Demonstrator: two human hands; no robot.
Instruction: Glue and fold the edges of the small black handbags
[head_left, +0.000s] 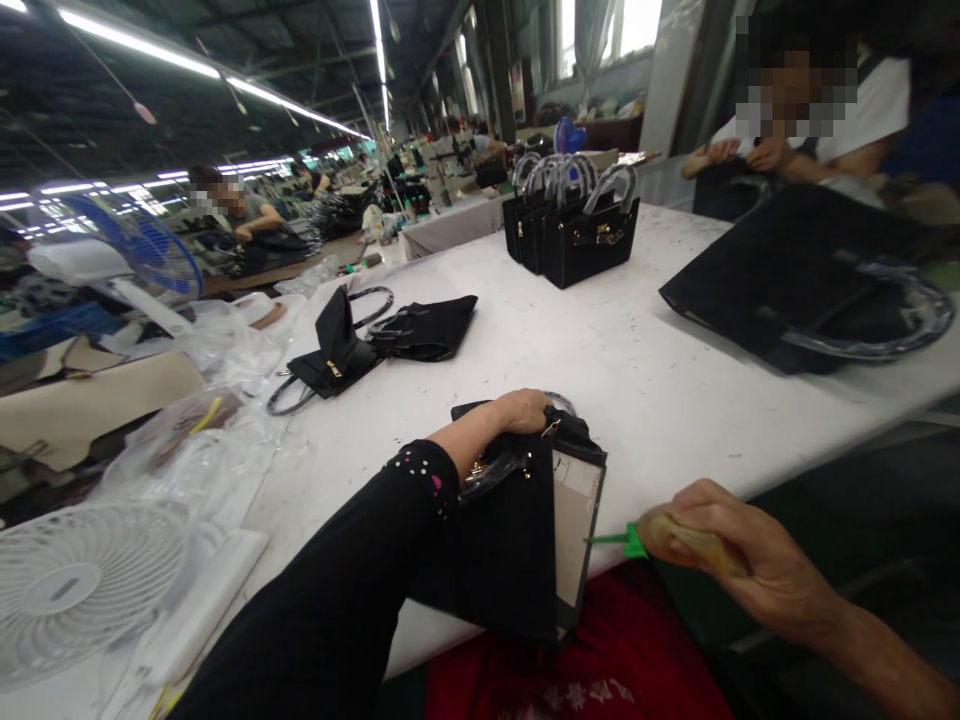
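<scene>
Black handbag [499, 545] at the near edge of the white surface [465, 390], tilted, with a pale panel [577, 500] exposed along its right part. Left to right: white fan [90, 590] at the near left corner, clear plastic wrapping [191, 440] behind it. Two smaller black bags [431, 328] lie farther in, close together. Left hand [525, 410], black sleeve with dotted cuff, reaches over the handbag and rests at its top by the handle; fingers partly hidden, cannot tell if grasping. Beyond, a group of upright black handbags [592, 245] with plastic-wrapped handles. Right hand [724, 540] closed around a yellowish bottle [671, 535]; its thin green nozzle [636, 542] points left at the panel's edge, contact unclear. Far right: larger black bag [795, 265] lying on the surface, a co-worker [877, 110] in a white top behind it.
</scene>
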